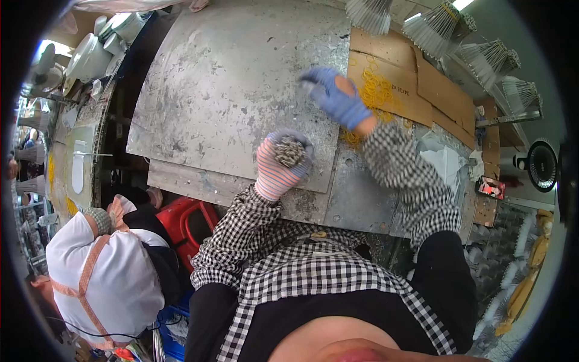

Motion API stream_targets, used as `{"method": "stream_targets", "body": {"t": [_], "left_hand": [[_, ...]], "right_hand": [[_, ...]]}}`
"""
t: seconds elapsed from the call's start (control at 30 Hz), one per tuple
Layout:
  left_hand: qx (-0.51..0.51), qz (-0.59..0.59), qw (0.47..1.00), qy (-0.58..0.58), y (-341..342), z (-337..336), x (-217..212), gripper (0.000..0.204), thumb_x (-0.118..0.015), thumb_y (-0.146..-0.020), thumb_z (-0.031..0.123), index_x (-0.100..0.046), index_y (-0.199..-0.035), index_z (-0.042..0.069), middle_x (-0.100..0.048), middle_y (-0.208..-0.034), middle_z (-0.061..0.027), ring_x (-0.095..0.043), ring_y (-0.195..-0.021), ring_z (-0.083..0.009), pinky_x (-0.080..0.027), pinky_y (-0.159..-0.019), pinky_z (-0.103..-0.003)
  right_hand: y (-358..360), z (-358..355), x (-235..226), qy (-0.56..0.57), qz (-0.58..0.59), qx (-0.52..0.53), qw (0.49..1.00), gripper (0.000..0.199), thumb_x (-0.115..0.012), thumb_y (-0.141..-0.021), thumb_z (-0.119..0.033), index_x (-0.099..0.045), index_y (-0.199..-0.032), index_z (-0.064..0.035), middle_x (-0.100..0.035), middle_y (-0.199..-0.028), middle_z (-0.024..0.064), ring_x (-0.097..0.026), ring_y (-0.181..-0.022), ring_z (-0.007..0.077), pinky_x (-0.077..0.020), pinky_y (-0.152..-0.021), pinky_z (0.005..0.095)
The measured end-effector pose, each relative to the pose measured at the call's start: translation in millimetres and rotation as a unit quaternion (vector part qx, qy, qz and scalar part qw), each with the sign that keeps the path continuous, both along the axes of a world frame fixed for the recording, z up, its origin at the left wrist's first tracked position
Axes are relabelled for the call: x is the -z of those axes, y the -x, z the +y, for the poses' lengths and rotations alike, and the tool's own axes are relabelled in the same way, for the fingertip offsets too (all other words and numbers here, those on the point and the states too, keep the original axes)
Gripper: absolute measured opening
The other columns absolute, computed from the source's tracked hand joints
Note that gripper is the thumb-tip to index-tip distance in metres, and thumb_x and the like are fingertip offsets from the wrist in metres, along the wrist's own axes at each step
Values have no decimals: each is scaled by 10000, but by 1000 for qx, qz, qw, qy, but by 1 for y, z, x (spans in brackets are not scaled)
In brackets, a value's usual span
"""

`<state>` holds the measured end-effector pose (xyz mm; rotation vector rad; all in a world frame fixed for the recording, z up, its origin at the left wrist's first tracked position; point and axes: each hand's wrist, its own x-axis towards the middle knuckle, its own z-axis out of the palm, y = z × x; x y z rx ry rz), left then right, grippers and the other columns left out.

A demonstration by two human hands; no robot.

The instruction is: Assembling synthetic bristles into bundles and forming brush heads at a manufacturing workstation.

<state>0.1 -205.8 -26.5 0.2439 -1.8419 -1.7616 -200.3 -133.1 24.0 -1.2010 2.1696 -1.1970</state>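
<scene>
My left hand (280, 167), in a pale glove with orange and blue stripes, is closed around a bundle of thin rods (289, 151). Their grey, metallic-looking ends face up, packed in a round cluster; the rest is hidden by the hand. It is held over the front part of the grey metal-topped workbench (241, 90). To the right and farther off, my right hand (338, 96) in a blue glove is above the bench, beside a heap of yellow rubber bands (377, 90). Motion smears its fingers, so what they hold, if anything, cannot be made out.
Flattened cardboard (443, 90) lies under the bands. Fanned bundles of thin pale rods (443, 27) stand along the far right. A phone (490, 187) and a black fan (541, 165) are at the right. A co-worker in white (108, 283) sits left, near a red plastic chair (187, 226).
</scene>
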Motion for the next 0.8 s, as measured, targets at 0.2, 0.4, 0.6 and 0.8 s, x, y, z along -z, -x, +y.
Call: {"method": "stream_targets", "body": {"t": [0.2, 0.4, 0.6, 0.8], "left_hand": [[-63, -43, 974, -212, -23, 0, -58, 248, -726, -800, -29, -591, -998, 33, -677, -928, -74, -659, -884, -148, -545, -821, -307], [-33, -26, 929, -368, -67, 12, -59, 266, -672, -808, 8, -546, -1040, 38, -637, -913, -91, -612, -905, -236, -479, -945, -410], [-34, -31, 909, -415, -92, 19, -56, 301, -700, -805, -9, -557, -1067, 30, -665, -926, -115, -636, -933, -254, -485, -955, -414], [-43, -30, 913, -405, -106, 11, -60, 293, -696, -812, -22, -569, -1063, 60, -684, -998, -124, -645, -960, -241, -501, -954, -408]], "right_hand": [[137, -52, 80, -192, 484, 88, 849, 403, -475, -983, -175, -545, -1380, -187, -538, -1436, 63, -490, -1324, 280, -419, -1094, 408], [220, -66, 125, -263, 603, 126, 742, 339, -392, -1026, -160, -580, -1302, -99, -611, -1354, 83, -562, -1236, 280, -435, -1036, 399], [174, -61, 84, -399, 567, 50, 718, 318, -444, -1002, -179, -733, -955, -53, -735, -1007, 139, -682, -974, 277, -510, -859, 418], [68, -30, 25, -206, 269, 49, 939, 344, -568, -921, -347, -713, -1005, -46, -726, -995, 172, -693, -872, 275, -534, -816, 392]]}}
